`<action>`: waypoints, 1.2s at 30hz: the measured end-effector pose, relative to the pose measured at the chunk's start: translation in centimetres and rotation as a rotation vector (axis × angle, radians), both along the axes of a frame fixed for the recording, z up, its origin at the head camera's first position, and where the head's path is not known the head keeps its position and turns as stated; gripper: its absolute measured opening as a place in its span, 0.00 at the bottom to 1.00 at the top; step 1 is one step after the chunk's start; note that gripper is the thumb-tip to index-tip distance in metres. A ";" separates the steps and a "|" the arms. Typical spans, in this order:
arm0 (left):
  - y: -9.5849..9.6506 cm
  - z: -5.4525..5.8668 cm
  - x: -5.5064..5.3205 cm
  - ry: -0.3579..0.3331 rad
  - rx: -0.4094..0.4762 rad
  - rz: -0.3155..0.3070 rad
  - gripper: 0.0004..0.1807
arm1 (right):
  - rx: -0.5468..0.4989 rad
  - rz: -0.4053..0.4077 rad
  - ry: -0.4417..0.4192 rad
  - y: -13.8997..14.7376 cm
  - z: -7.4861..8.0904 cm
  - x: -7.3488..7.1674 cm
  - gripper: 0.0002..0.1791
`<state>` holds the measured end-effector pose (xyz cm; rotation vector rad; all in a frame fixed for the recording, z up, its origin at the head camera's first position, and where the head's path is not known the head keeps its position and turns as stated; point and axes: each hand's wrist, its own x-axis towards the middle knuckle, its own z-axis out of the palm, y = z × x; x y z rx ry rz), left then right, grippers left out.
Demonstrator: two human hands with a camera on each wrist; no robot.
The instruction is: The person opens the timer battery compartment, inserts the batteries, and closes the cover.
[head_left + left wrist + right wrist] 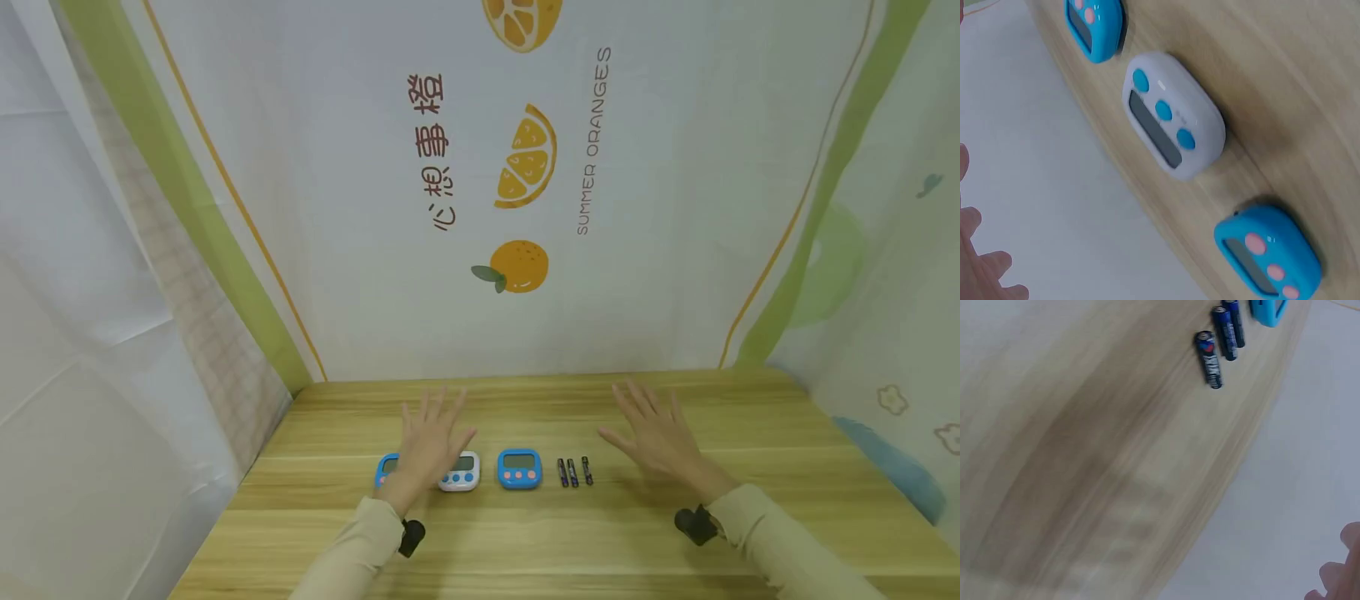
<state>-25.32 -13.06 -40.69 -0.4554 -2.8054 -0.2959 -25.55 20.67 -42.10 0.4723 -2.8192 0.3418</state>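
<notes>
Spread fingers and an outstretched thumb show on my left hand (431, 446), which hovers over the table and holds nothing. In the head view it partly covers a blue digital timer (386, 468) with pink buttons and a white timer (467, 472) with blue buttons. Both show fully in the left wrist view. A second blue timer (519, 469) lies right of the white one. My right hand (658, 437), also with fingers spread and nothing in it, hovers right of three small dark batteries (1210, 359). Two batteries lie close together, with the third slightly apart.
The wooden table (517, 542) ends at a white curtain (360, 317) printed with oranges along its back edge. More curtain hangs on both sides. Each wrist wears a small black camera, like the right one (697, 526).
</notes>
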 end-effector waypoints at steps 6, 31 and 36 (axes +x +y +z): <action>-1.6 1.4 0.4 0.017 0.035 -0.007 0.33 | 0.023 0.027 0.064 -0.7 1.0 -0.4 0.41; -10.2 3.6 2.5 0.158 0.430 -0.004 0.33 | -0.075 0.177 0.096 -7.4 6.2 -2.7 0.38; -11.0 2.4 2.9 0.151 0.503 -0.013 0.32 | -0.138 0.220 0.074 -9.8 6.2 -3.3 0.37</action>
